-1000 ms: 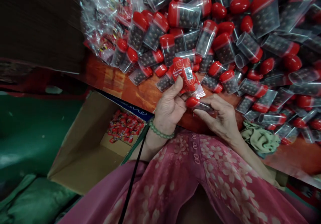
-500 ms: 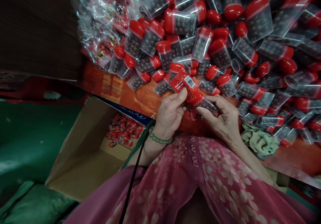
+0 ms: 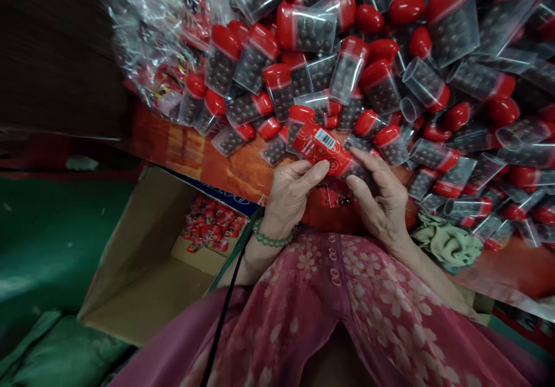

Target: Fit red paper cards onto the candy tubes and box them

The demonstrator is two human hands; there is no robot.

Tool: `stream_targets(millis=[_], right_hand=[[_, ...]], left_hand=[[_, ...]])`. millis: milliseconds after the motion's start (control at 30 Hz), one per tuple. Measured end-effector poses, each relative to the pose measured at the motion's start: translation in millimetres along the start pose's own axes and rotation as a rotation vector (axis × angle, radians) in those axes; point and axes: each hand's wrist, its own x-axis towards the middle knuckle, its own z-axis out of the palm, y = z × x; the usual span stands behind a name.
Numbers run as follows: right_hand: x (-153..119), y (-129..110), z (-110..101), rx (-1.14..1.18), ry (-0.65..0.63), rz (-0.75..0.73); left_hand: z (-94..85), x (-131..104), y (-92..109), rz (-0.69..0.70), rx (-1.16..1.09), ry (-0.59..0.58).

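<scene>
Red wrapper point(image 3: 318, 147): held above the worktop point(image 3: 182, 144), barcode up; tube of dark balls point(image 3: 358, 170) showing at its right end.
Left hand point(image 3: 292, 193): thumb pressed on wrapper's near edge, fingers curled, partly hidden.
Right hand point(image 3: 381, 202): thumb and fingers gripping the tube at wrapper's right end.
Red-capped tubes point(image 3: 347, 74): heaped beyond wrapper and to its right.
Clear bags point(image 3: 160, 40): beyond wrapper, leftward.
Carton point(image 3: 130, 283): left of wrapper, nearer the wearer; small red packs point(image 3: 212, 225) inside.
Green cloth point(image 3: 448, 239): right of wrapper.
</scene>
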Motion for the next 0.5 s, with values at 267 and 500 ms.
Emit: stream_targets(millis=[267,500], right_hand=[[-1.6,5.6,7.1,-0.098,0.077,-0.102],[-3.8,14.5,9.8,-0.081,0.072,-0.125]], left_hand=[[-3.7,5.1,-4.0,0.082,0.148,0.048],[-2.3,7.1,-3.5,0.102,0.150,0.052]])
